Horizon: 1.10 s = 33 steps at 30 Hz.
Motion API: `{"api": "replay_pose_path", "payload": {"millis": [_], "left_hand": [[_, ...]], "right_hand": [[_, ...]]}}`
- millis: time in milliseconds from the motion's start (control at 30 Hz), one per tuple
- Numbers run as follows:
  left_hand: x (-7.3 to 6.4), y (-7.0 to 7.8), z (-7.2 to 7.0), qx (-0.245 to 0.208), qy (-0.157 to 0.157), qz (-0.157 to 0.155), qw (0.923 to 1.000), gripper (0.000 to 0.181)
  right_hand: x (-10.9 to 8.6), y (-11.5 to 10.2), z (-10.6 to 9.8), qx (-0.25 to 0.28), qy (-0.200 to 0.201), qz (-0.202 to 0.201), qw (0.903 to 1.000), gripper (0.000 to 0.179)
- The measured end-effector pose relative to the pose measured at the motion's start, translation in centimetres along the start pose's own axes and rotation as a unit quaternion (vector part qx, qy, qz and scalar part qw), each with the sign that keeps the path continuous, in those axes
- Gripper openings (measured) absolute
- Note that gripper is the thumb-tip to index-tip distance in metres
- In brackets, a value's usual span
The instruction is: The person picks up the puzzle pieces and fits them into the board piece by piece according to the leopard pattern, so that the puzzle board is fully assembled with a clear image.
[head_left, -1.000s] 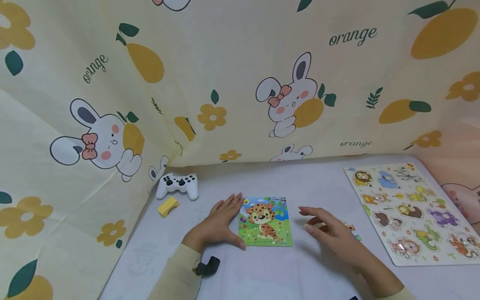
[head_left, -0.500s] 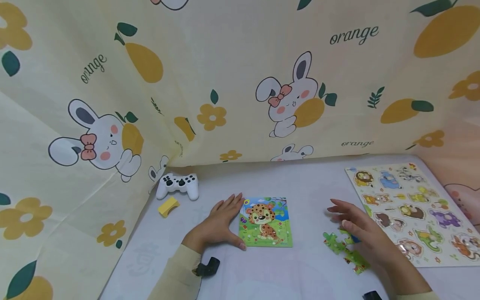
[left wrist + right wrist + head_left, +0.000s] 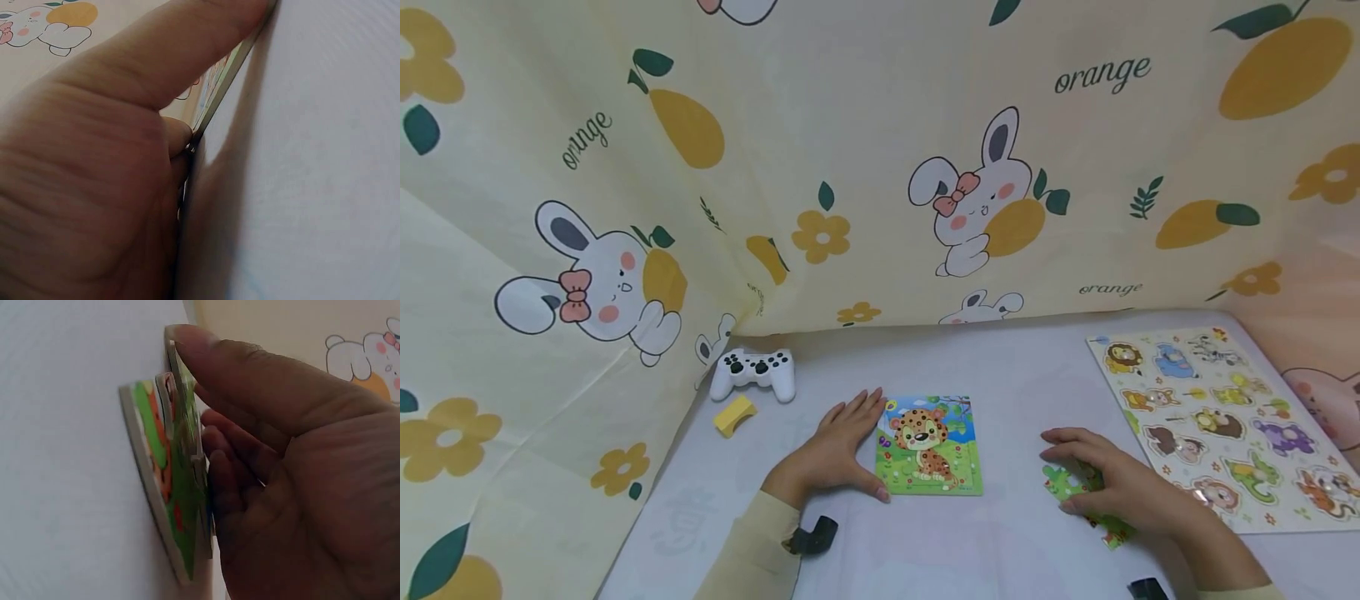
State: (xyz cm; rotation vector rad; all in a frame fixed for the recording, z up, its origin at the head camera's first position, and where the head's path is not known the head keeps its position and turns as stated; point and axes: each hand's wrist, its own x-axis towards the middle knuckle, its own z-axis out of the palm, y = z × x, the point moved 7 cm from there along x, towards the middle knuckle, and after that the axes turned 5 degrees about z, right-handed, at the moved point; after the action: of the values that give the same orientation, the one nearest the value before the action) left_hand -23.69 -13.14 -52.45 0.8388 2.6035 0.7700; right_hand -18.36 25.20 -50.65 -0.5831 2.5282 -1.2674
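Observation:
A square leopard jigsaw puzzle (image 3: 928, 450) lies flat on the white tabletop. My left hand (image 3: 835, 458) rests against its left edge, fingers outstretched and thumb at the lower left corner. In the left wrist view, the thumb (image 3: 187, 44) lies along the thin edge of the board. To the right is a small pile of loose green jigsaw pieces (image 3: 1060, 483), partly overlapping. My right hand (image 3: 1120, 483) is over this pile, with thumb and index finger apart and pieces showing between them. In the right wrist view, the thumb (image 3: 250, 375) touches a raised piece (image 3: 181, 394); the pile hides some fingertips.
A large animal puzzle board (image 3: 1225, 425) lies at the right, close behind the right hand. At the back left are a white game controller (image 3: 752, 372) and a yellow arch block (image 3: 735, 415). A printed curtain (image 3: 865, 167) hangs behind the table.
My right hand has moved right, away from beside the leopard puzzle, and then down onto the loose pieces. The left hand and the leopard puzzle have stayed in place.

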Motion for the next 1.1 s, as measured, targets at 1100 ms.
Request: {"api": "replay_pose_path", "payload": {"millis": [1100], "left_hand": [[0.2, -0.4, 0.2, 0.003, 0.004, 0.003, 1.0, 0.148]], "right_hand": [[2.0, -4.0, 3.1, 0.067, 0.136, 0.015, 0.9883, 0.013]]}}
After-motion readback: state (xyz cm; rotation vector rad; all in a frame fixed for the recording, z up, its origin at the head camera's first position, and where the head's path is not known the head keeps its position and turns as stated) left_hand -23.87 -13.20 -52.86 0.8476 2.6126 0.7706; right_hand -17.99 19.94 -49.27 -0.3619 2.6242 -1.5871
